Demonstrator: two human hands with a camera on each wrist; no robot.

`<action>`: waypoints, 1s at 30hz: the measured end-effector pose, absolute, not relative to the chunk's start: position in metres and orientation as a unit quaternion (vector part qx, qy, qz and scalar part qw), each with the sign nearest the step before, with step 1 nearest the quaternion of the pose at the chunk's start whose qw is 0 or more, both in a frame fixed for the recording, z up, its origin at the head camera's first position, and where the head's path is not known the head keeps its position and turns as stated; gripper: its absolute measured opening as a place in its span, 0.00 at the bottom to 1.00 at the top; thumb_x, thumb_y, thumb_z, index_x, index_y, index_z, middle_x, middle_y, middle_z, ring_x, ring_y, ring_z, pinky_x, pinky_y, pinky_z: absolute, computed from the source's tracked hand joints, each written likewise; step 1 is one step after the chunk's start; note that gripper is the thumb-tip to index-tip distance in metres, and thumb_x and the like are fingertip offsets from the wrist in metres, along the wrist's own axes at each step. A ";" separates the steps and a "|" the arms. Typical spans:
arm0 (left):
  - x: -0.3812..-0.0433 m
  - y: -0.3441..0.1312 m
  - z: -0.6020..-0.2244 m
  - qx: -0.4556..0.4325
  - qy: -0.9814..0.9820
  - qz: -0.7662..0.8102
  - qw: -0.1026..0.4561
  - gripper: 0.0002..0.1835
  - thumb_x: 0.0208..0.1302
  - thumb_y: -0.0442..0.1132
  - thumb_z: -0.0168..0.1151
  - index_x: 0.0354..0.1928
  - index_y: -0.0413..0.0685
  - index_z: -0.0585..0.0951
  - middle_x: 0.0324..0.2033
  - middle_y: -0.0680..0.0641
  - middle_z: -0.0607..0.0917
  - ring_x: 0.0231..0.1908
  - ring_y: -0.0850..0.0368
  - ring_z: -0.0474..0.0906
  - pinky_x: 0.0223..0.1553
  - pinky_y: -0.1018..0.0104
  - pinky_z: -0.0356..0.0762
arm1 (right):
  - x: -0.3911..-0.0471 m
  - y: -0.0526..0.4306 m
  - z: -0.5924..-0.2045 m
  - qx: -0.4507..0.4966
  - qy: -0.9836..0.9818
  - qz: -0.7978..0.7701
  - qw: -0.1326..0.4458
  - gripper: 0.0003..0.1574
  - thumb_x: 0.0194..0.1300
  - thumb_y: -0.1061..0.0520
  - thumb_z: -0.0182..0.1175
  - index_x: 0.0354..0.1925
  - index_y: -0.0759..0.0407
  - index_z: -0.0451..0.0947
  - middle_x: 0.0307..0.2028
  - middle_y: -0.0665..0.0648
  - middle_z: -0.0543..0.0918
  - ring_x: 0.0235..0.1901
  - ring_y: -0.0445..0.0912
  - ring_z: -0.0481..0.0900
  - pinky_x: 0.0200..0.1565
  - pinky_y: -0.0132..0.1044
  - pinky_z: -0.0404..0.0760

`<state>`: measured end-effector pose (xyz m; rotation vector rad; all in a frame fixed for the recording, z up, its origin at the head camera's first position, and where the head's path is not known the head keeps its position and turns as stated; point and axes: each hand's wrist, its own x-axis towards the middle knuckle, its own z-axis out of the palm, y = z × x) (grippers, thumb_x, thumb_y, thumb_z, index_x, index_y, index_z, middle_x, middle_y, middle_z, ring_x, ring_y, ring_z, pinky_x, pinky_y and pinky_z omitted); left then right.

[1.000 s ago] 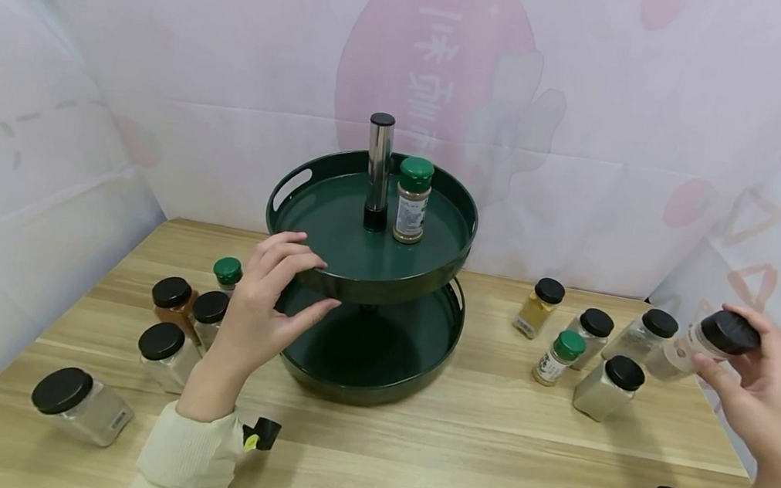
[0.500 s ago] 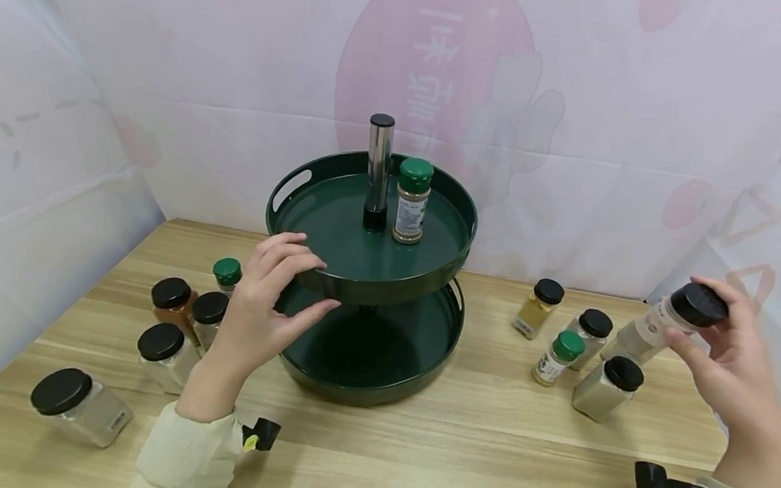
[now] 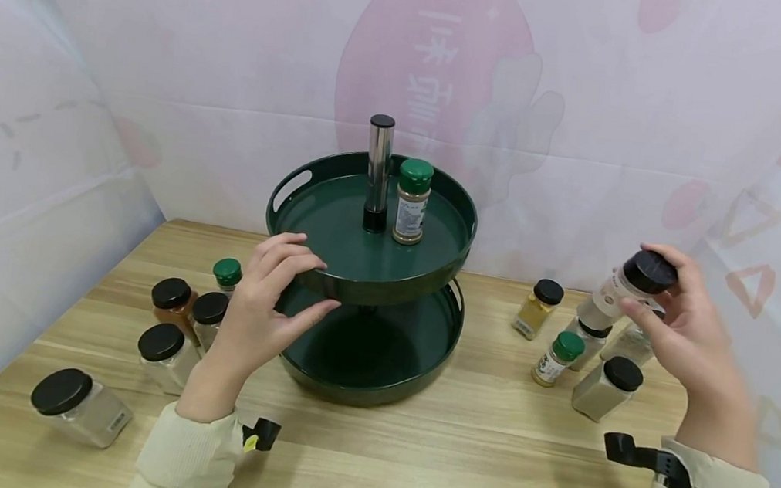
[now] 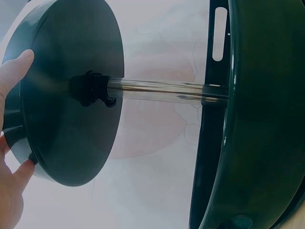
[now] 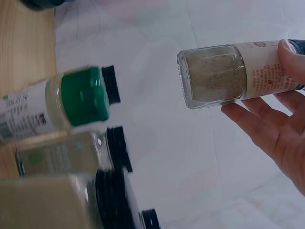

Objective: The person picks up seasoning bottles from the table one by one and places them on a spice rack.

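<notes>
Table (image 3: 448,466): wood-grain top. Stand (image 3: 363,398): dark green, two round tiers, mid-table. Left hand (image 3: 260,295): fingers over the near-left rim of the upper tray (image 3: 335,243), thumb lower at its side; rim gripped between. Right hand (image 3: 690,328): thumb and fingers wrapped round a jar near its black lid. Held jar (image 3: 605,294): off the table, tilted, base toward lower left, above the right-side jars (image 3: 606,391); brownish powder, pale label. Green-capped bottle (image 3: 410,211): upright on upper tray, just right of the metal post (image 3: 378,169).
</notes>
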<state>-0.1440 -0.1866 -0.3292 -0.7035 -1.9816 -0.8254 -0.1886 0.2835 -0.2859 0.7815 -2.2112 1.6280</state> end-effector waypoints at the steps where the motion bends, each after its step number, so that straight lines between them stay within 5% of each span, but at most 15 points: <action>1: -0.144 -0.186 -0.329 -0.281 -0.793 -0.330 0.427 0.26 0.64 0.59 0.63 0.46 0.41 0.82 0.46 0.41 0.83 0.63 0.40 0.70 0.72 0.63 0.63 | -0.190 0.280 -0.284 0.273 -0.770 0.559 0.142 0.46 0.63 0.82 0.50 0.73 0.58 0.56 0.57 0.49 0.71 0.57 0.36 0.73 0.51 0.16 0.76; 30: -0.144 -0.187 -0.329 -0.286 -0.792 -0.327 0.430 0.25 0.64 0.58 0.64 0.46 0.41 0.82 0.45 0.40 0.83 0.62 0.40 0.70 0.71 0.62 0.63 | -0.221 0.201 -0.241 0.372 -0.705 0.582 0.161 0.43 0.56 0.86 0.53 0.69 0.67 0.62 0.58 0.55 0.71 0.56 0.44 0.74 0.47 0.23 0.82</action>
